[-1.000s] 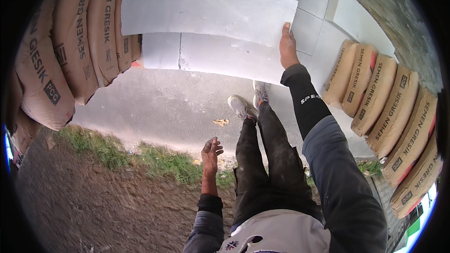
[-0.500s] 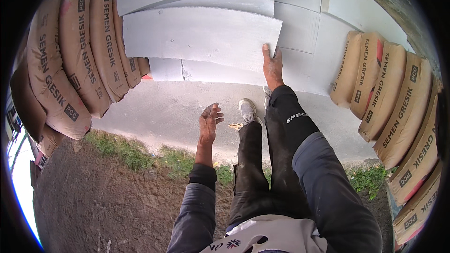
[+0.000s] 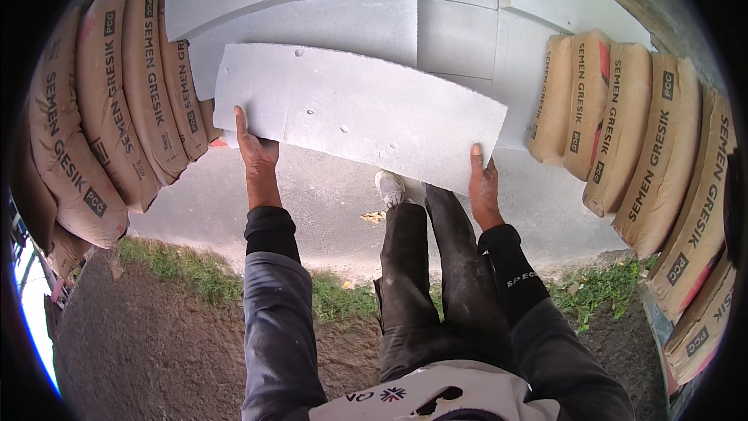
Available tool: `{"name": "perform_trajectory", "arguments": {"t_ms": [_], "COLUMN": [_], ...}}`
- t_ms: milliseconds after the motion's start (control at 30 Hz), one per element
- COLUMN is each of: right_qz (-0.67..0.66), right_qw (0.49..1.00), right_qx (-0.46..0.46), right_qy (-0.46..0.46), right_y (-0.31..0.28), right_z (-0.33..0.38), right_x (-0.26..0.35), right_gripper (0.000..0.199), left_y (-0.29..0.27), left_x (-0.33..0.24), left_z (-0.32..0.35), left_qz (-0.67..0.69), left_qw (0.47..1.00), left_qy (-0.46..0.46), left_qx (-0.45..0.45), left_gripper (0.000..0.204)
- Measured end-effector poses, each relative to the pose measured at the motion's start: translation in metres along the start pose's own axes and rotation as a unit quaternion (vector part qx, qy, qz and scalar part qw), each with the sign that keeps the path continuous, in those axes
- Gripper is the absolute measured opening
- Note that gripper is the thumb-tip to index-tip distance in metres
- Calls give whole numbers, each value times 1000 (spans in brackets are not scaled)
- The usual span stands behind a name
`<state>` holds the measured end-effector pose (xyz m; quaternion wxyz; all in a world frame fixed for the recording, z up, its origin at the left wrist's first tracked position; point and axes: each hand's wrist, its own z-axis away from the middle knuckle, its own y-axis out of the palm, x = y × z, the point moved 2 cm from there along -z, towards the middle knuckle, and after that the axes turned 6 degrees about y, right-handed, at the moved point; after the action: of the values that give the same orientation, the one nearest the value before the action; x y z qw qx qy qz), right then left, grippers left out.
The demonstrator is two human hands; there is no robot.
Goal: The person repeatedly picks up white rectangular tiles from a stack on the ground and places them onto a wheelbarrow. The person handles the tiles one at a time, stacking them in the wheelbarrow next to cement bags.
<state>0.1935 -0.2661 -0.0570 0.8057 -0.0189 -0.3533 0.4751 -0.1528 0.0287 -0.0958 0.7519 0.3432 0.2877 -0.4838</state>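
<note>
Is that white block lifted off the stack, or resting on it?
Lifted, it seems. The white block is held at both ends by the left hand and right hand, its near edge over bare concrete floor; the far edge's contact cannot be told.

Soft, even daylight with faint shadows; sharp centre, strong fisheye bending and black vignette at edges.

Both arms reach forward, sleeved in grey with black cuffs, and the bare hands grip the near long edge of a white foam slab (image 3: 358, 113). The left hand (image 3: 255, 152) clasps that edge close to the slab's left end, fingers pointing up along its face, wrist straight. The right hand (image 3: 483, 183) clasps the slab's lower right corner, fingers curled up over the edge, forearm angled inward beside the dark-trousered legs.
</note>
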Motion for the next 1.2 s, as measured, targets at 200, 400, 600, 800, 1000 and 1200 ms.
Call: {"name": "perform_trajectory", "arguments": {"t_ms": [200,400,600,800,1000,1200], "right_qz": [-17,-147,-137,-182,-376,-505], "right_qw": [996,974,982,945,876,792], "right_qx": [6,52,-53,-109,-204,-273], "right_qy": [82,162,121,248,221,208], "right_y": [-47,-151,-299,-413,-459,-547], "right_z": [29,123,297,438,499,538], "right_x": [-2,-69,-125,-218,-371,-418], "right_gripper": [76,78,75,71,69,66], "left_y": [32,40,64,126,211,302], "left_x": [-1,15,62,124,214,283], "left_z": [35,139,319,479,615,756], "left_qz": [-55,-173,-242,-246,-386,-418], "left_qw": [997,977,960,944,895,852], "left_qy": [-29,-51,-140,-187,-137,-114], "left_qx": [-39,-117,33,116,176,293], "left_gripper": [72,78,66,60,63,81]}}
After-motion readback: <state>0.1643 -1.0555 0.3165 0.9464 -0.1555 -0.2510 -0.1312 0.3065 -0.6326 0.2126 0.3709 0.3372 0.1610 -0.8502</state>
